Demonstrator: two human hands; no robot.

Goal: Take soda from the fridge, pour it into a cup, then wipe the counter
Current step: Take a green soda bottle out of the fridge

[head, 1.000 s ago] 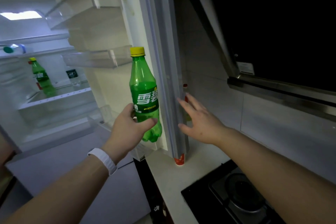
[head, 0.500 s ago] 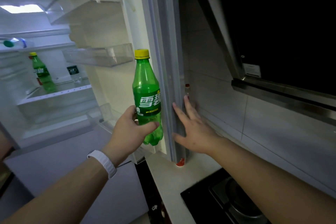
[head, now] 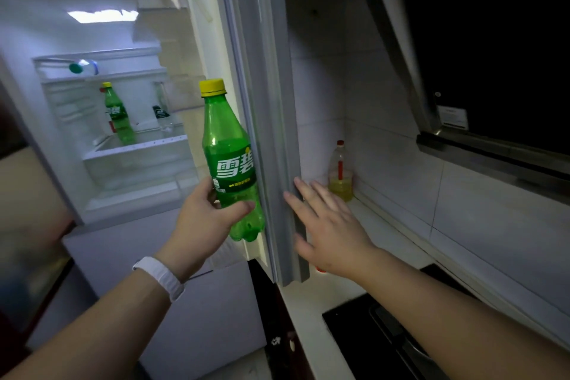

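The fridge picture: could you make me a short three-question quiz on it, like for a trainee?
1. True or false: the yellow cap is still on the green soda bottle held by the left hand.
2. What do the straight fingers of the right hand touch?
A. the fridge door's edge
B. the stove
C. the oil bottle
3. Fill in: a second green bottle stands on a ____ inside the fridge.

Key: 1 true; 2 A; 3 shelf.
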